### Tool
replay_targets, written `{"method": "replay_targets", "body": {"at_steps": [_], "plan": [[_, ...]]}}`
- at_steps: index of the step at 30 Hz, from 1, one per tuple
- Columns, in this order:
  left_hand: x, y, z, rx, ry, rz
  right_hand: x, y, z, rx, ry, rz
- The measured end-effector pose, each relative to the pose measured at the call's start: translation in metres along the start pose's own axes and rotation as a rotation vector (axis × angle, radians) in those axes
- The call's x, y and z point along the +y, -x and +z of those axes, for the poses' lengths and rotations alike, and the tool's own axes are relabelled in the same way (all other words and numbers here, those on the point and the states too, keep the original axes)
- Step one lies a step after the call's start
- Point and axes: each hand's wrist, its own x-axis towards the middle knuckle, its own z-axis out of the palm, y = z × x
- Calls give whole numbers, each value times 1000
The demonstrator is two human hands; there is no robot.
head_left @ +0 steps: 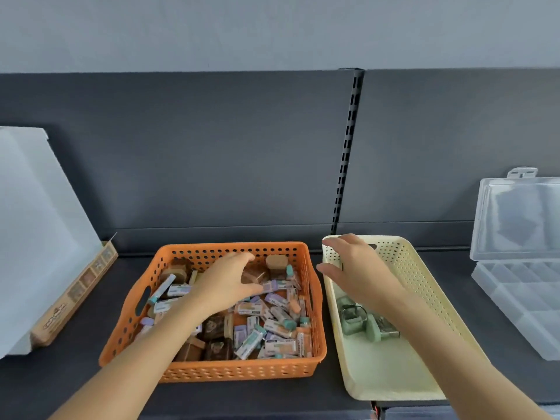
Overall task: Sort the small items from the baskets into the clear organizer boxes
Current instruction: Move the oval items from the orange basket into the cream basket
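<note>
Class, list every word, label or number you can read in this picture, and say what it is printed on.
None can be read.
Brown cardboard box: dark logo, too blurred.
Small packets in the orange basket: labels too small.

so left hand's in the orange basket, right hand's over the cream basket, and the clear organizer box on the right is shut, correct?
Not quite. The clear organizer box is open, with its lid standing up behind the tray, as the head view shows. The rest holds: the left hand is in the orange basket and the right hand is over the cream basket.
</note>
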Motion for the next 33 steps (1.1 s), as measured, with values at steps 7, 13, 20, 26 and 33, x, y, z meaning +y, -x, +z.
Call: {"method": "replay_targets", "body": {"at_steps": [7,13,20,26,33], "plan": [[-8,-6,11,34,18,-36,-37,-22,24,-82,-37,-94],[-24,5,-6,154,179,-39,-52,-34,37,-152,107,-138],[-40,26,-24,303,296,-26,-65,-57,63,-260,257,-123],[-54,36,-25,276,337,-60,-71,-65,78,-220,401,-129],[-53,38,-23,273,374,-66,-68,-57,72,-162,206,-86]]}}
